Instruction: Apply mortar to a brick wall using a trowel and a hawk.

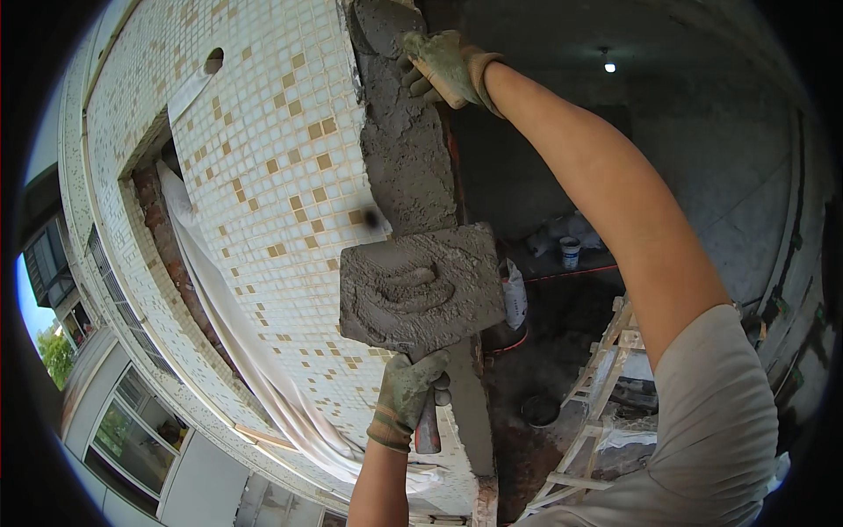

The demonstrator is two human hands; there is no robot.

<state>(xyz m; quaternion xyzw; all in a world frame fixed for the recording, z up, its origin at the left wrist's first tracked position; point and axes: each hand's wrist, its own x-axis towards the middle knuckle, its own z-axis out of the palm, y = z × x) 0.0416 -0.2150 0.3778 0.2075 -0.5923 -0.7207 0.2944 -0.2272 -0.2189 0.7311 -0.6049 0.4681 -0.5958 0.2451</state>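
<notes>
Left hand (pixel 407 395) clenched round hawk (pixel 421 285) handle, holding board flat so mortar (pixel 404 285) stays heaped, close under wall edge (pixel 408 167). Right hand (pixel 443 66) gripping trowel (pixel 439 81), pressing against wet render up high, beside tiles (pixel 263 158).

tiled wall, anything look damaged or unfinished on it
Yes. The tiled wall has a round hole near its top and an opening with exposed red brick at the left. Its edge carries rough wet mortar, untiled.

We hold a flat grey mortar-laden board (pixel 421 288) level by its handle below, just beside the wall's wet grey mortar strip (pixel 406 149).
</notes>
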